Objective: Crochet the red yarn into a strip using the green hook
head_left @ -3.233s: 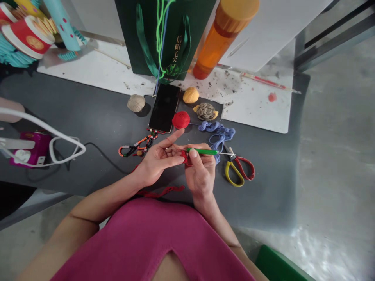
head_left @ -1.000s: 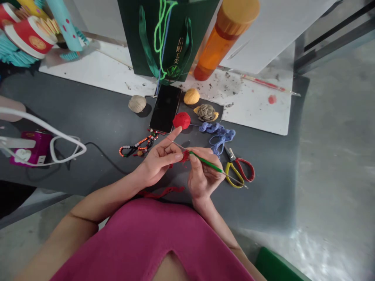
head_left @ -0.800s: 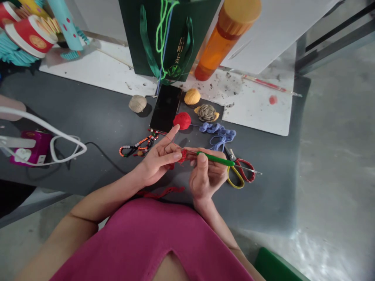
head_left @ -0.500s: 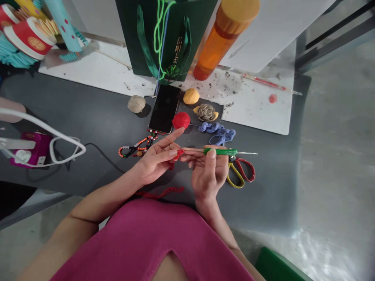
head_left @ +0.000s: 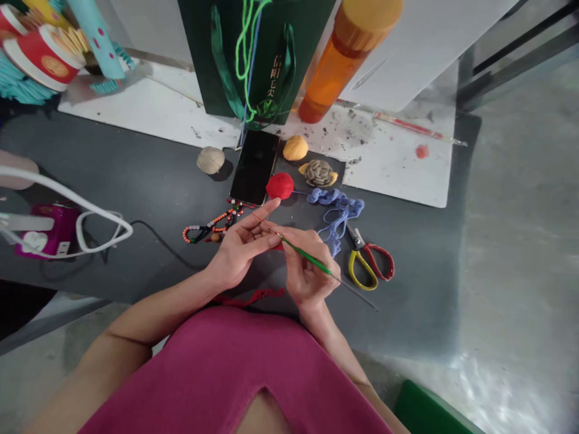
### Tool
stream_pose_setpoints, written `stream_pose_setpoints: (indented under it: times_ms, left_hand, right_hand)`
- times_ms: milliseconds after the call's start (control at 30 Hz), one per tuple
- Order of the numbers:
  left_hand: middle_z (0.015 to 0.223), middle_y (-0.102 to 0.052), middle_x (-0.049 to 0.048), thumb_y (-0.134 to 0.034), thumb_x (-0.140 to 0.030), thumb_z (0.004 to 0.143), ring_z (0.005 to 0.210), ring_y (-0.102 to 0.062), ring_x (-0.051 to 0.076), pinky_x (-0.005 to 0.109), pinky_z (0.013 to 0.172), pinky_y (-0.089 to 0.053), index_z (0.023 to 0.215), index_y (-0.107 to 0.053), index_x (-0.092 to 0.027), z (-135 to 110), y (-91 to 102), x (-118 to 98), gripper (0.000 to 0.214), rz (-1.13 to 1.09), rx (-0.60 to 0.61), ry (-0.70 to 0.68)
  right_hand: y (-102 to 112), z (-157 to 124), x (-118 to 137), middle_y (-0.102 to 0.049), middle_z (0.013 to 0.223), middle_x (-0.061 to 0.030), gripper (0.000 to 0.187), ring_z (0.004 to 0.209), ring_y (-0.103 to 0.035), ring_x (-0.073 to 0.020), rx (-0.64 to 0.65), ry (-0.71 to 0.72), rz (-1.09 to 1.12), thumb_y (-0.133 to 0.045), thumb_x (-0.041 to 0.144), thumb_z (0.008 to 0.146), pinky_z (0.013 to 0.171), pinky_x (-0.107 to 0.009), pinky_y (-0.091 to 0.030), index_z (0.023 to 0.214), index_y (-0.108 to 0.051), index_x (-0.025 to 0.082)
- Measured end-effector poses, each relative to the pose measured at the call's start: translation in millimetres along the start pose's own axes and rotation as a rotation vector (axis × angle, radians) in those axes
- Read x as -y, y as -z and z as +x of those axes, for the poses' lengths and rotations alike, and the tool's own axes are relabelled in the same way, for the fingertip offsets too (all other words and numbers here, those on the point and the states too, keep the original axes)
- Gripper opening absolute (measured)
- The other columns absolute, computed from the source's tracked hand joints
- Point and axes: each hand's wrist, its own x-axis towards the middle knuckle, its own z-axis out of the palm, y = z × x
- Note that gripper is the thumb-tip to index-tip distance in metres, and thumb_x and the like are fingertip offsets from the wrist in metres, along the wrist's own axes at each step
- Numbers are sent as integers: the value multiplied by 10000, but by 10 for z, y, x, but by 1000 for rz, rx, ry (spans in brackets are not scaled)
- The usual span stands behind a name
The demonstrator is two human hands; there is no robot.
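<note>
1. I locate the red crochet piece [head_left: 280, 245] between my two hands, over the dark grey table [head_left: 113, 181]. My fingers hide most of it.
2. I hold the crochet hook [head_left: 310, 261] tilted across the work. Its green handle sits in my right hand, with bare metal showing at both ends. One end points toward my left fingertips, and the other points out past my right hand.
3. Grip, right hand [head_left: 310, 271]: thumb and fingers are together, clamped on the handle.
4. Grip, left hand [head_left: 239, 253]: the fingertips close on the red crochet piece, and the index finger extends toward the red yarn ball [head_left: 279, 185].
5. A red yarn strand [head_left: 248, 295] lies on the table below my hands.
6. Nearby: a smartphone [head_left: 254, 167] lies just beside the red yarn ball, with a beaded strand [head_left: 212, 224] at its lower end. Blue yarn [head_left: 337, 211] and scissors [head_left: 366, 262] with yellow and red handles lie to the right.
7. Farther out: a tan yarn ball [head_left: 210, 160], a yellow yarn ball [head_left: 295, 147], a green paper bag [head_left: 253, 60] and an orange bottle [head_left: 344, 66].
</note>
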Motion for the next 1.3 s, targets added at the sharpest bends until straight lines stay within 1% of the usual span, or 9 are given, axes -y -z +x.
stream_pose_setpoints:
  times_ms: [100, 267, 433, 533, 633, 800, 900, 1133, 1300]
  left_hand:
    - [744, -690, -59, -956, -242, 743, 702, -600, 63, 204, 751, -491, 1278, -795, -240, 5, 5, -7, 558, -23, -10, 50]
    - [689, -649, -66, -961, -261, 736, 658, -583, 70, 229, 722, -489, 1222, -824, -249, 9, 16, -26, 505, -59, 49, 91]
    - [754, -707, -62, -963, -269, 724, 718, -628, 70, 226, 790, -498, 1232, -817, -269, 16, 37, -35, 528, -82, 80, 120]
    - [783, -728, -54, -949, -270, 728, 744, -647, 87, 246, 816, -504, 1235, -817, -282, 23, 51, -43, 525, -71, 104, 125]
    - [758, -709, -43, -912, -248, 743, 708, -612, 100, 273, 783, -492, 1224, -829, -286, 32, 58, -53, 489, -50, 99, 128]
    - [742, -698, -25, -838, -182, 740, 669, -571, 99, 297, 745, -455, 1123, -868, -291, 36, 21, -69, 400, -96, 180, 168]
    - [757, -721, -15, -819, -167, 748, 680, -578, 107, 309, 749, -447, 1132, -869, -300, 30, 6, -65, 409, -61, 217, 124]
    - [803, -726, -14, -824, -191, 774, 685, -561, 110, 307, 720, -455, 1223, -835, -302, 15, 31, -46, 463, 39, 173, 41]
    - [769, -648, -41, -895, -223, 772, 676, -544, 75, 242, 691, -475, 1232, -831, -300, 9, 25, -42, 471, 94, 61, -29]
  right_hand:
    - [-5, 5, -16, -874, 1116, -30, 392, 932, -839, -199, -41, 92, -67, -727, 66, 938, 754, -354, -670, 1248, -760, 303]
    - [-42, -28, 7, -864, 984, 7, 225, 868, -816, -184, -131, -115, 79, -713, 157, 974, 765, -367, -666, 1106, -794, 320]
    - [-61, -46, 56, -840, 895, 0, 80, 724, -777, -168, -197, -256, 113, -702, 272, 994, 648, -337, -630, 1002, -781, 285]
    - [-38, -61, 77, -800, 832, 9, 91, 571, -695, -128, -225, -325, 30, -688, 337, 1009, 544, -299, -554, 1002, -753, 272]
    - [-14, -60, 53, -753, 790, 25, 144, 501, -644, -121, -247, -419, 83, -655, 422, 1029, 501, -300, -514, 1004, -693, 286]
    - [9, 4, -18, -669, 620, 50, 224, 518, -677, -165, -178, -656, 407, -628, 519, 1025, 450, -287, -437, 950, -624, 308]
    - [-4, 45, -7, -712, 628, 50, 237, 559, -699, -170, -87, -756, 546, -666, 537, 997, 494, -290, -484, 940, -639, 308]
    - [-116, 56, 47, -792, 732, 63, 220, 547, -668, -123, -146, -687, 642, -810, 509, 900, 553, -271, -552, 896, -724, 307]
    - [-77, -16, 1, -827, 876, 31, 87, 698, -740, -137, -150, -604, 481, -780, 391, 945, 608, -271, -564, 959, -769, 305]
